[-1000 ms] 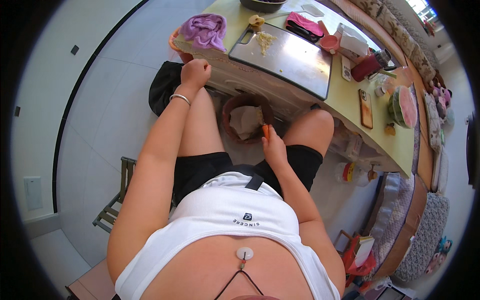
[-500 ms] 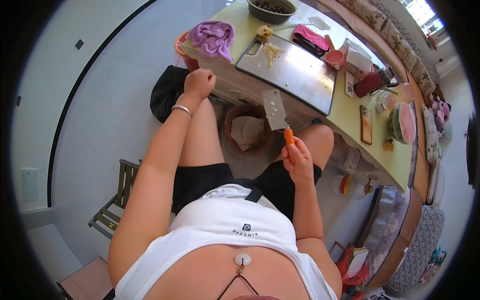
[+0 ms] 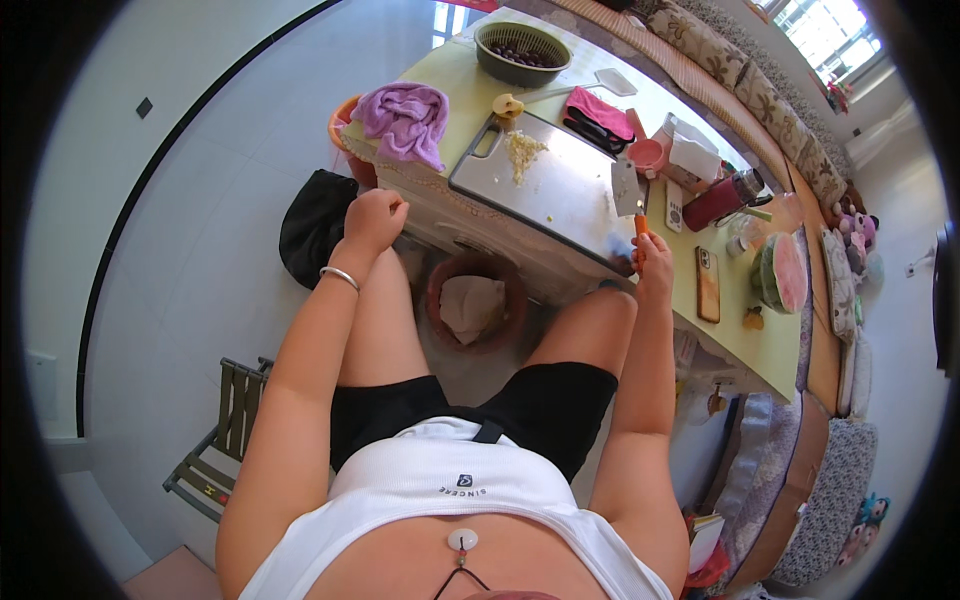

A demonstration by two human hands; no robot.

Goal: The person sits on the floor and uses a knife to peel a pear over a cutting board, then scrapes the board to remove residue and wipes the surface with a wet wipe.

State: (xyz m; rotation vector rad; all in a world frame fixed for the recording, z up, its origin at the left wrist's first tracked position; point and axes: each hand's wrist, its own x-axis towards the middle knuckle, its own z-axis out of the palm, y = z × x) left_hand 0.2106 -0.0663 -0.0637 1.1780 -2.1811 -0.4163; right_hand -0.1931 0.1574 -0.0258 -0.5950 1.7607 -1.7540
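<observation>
My right hand (image 3: 653, 262) is wrapped round the orange handle of a small cleaver (image 3: 626, 190). Its broad metal blade is raised at the right end of the cutting board (image 3: 575, 185); I cannot tell whether it touches. Towards the board's left end lies a pale, finely chopped heap (image 3: 523, 155) that looks like garlic, with a few stray bits on the bare metal. My left hand (image 3: 375, 220) is closed in a fist by my left knee, off the table, with nothing showing in it.
Around the board on the table (image 3: 440, 75) are a purple towel (image 3: 403, 122), a colander of dark round fruit (image 3: 522, 52), a pink cloth (image 3: 600, 112), a pink cup (image 3: 646, 155), a thermos (image 3: 715, 200), a phone (image 3: 707, 284) and cut watermelon (image 3: 780, 272). A lined bin (image 3: 432, 305) stands between my legs.
My right hand has carried the cleaver forward and to the right, from over my right thigh to the board's right end. My left fist stays by the knee. The view has shifted slightly.
</observation>
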